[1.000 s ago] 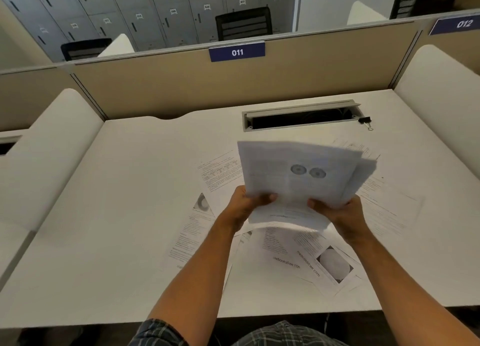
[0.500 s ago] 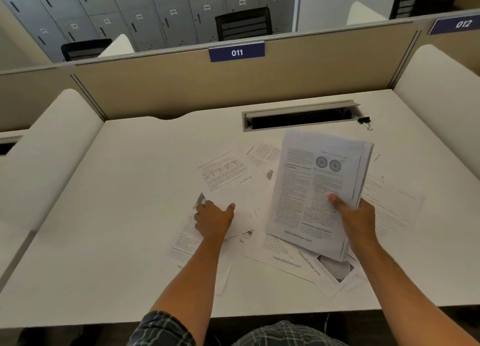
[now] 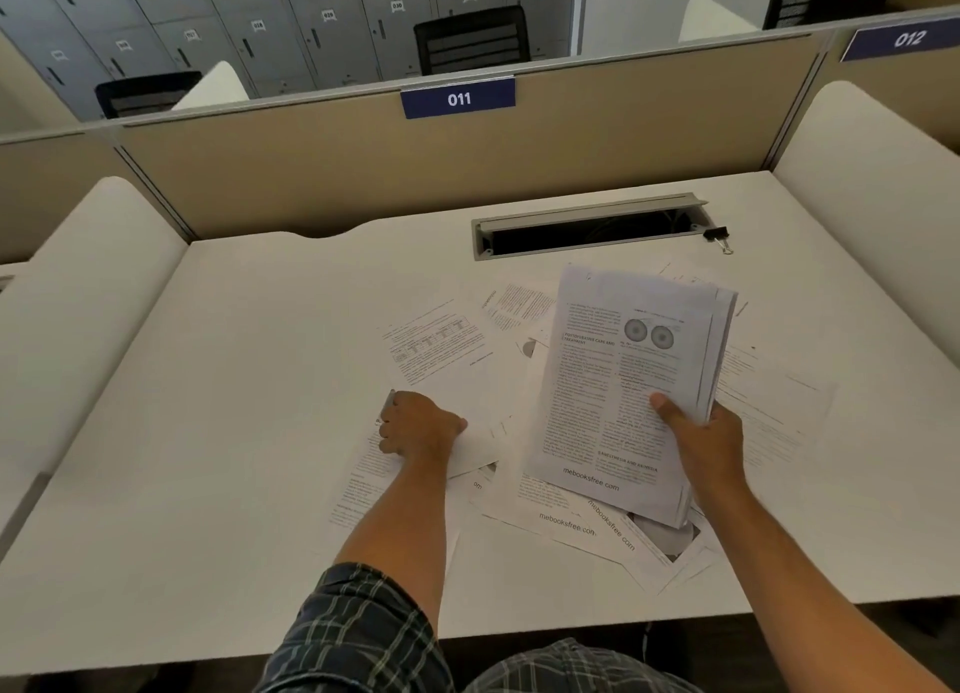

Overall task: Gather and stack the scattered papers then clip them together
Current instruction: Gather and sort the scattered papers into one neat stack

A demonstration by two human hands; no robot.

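Observation:
My right hand (image 3: pixel 706 432) grips a stack of printed papers (image 3: pixel 618 380) at its right edge, thumb on top, and holds it tilted above the desk. My left hand (image 3: pixel 421 427) rests knuckles-up on a loose sheet (image 3: pixel 441 349) lying on the desk, fingers curled onto its lower edge. Several more printed sheets (image 3: pixel 561 526) lie scattered under and around the stack. A black binder clip (image 3: pixel 718 236) sits at the back right, beside the cable slot.
The white desk (image 3: pixel 208 432) is walled by a beige partition (image 3: pixel 363 172) at the back and white side panels (image 3: pixel 883 172). An open cable slot (image 3: pixel 587 229) is set into the desk behind the papers.
Both hands held the stack a second ago. The left hand let go and dropped to a loose sheet on the desk. The right hand turned the stack upright and holds it alone.

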